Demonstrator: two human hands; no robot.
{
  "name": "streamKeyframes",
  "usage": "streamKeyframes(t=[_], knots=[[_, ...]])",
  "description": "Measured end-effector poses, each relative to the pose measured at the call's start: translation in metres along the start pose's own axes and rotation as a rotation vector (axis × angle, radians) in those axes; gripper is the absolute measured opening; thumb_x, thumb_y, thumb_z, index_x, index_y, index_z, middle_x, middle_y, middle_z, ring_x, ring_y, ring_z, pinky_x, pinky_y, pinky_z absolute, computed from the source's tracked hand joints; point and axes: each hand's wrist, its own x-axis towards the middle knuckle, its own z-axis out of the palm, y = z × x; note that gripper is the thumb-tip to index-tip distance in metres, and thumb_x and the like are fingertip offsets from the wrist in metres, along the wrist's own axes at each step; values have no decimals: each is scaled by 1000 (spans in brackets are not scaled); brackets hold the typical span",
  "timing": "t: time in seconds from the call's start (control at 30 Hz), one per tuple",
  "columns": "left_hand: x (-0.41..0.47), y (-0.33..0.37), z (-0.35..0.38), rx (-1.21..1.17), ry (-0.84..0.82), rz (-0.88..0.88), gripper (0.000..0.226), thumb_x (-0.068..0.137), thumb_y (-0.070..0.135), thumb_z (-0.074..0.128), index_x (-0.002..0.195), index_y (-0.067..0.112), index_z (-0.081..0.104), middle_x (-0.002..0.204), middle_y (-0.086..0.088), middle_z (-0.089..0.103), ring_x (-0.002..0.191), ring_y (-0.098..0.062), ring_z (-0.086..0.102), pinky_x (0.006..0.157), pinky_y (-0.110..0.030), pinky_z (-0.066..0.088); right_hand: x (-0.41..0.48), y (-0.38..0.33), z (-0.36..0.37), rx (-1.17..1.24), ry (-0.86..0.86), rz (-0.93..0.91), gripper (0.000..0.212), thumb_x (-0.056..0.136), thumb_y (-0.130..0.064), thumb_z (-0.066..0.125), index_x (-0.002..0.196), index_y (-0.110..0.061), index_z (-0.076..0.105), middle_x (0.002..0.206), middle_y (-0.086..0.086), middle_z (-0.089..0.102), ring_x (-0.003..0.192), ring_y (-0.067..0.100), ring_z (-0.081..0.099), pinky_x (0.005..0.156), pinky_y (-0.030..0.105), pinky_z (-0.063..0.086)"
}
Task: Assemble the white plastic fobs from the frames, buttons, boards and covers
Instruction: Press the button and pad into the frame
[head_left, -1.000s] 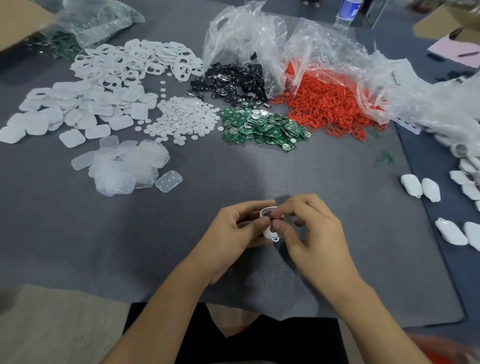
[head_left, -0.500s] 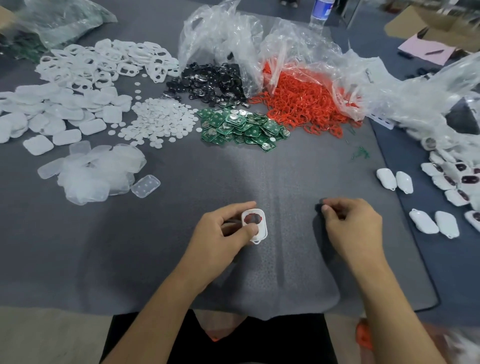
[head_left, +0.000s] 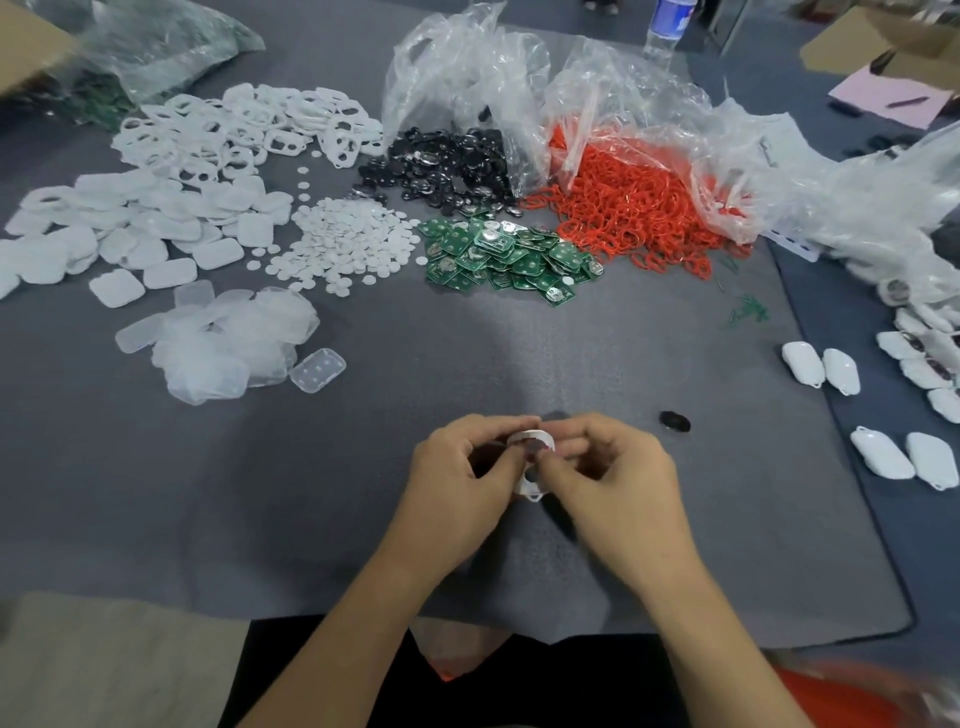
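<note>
A white fob frame (head_left: 531, 467) is held just above the grey mat near its front edge. My left hand (head_left: 462, 478) grips its left side. My right hand (head_left: 618, 483) pinches at its upper opening, where something dark shows between the fingertips. A loose black button (head_left: 674, 421) lies on the mat to the right of my right hand. Supply piles sit at the back: white frames (head_left: 244, 132), white covers (head_left: 156, 223), small white discs (head_left: 348, 244), black buttons (head_left: 441, 166), green boards (head_left: 509, 254) and red rings (head_left: 639, 208).
Clear soft caps (head_left: 228, 343) lie in a heap at the left. Crumpled plastic bags (head_left: 597, 93) stand behind the piles. Finished white fobs (head_left: 821, 366) lie in pairs along the right side. A water bottle (head_left: 667, 21) stands at the far edge.
My right hand has come back from the right to the frame in my left hand. A black button now lies on the mat where that hand was.
</note>
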Motion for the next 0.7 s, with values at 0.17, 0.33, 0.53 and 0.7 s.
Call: streamKeyframes(t=[0.17,0.33,0.53,0.7], knots=[[-4,-1,5,169,75,139,25,93,12,72,111,27,79,99,19,73,99,0,69,86,-12,50,3,9,9,-91,94,-8,19,78,-15,73,74,-33,74,67,-14,71,60,2,65,56,16,49],[-11,3,14,331,218,232,23,90,9,73,108,21,80,98,15,72,94,-1,66,86,-17,51,2,10,13,-172,76,-61,24,82,-20,75,75,-43,74,73,-26,71,68,-6,67,62,7,47],[-4,10,-1,726,216,207,22,94,36,62,111,33,75,98,16,65,95,-8,52,74,-30,51,11,8,25,-291,26,-98,15,86,-26,76,79,-39,75,75,-22,70,73,-8,64,65,4,44],[9,9,-21,696,192,147,29,98,42,56,120,31,71,109,17,61,105,-7,52,89,-32,51,34,-2,37,-374,1,-132,5,90,-28,71,88,-29,76,74,-19,66,73,-14,60,65,2,43]])
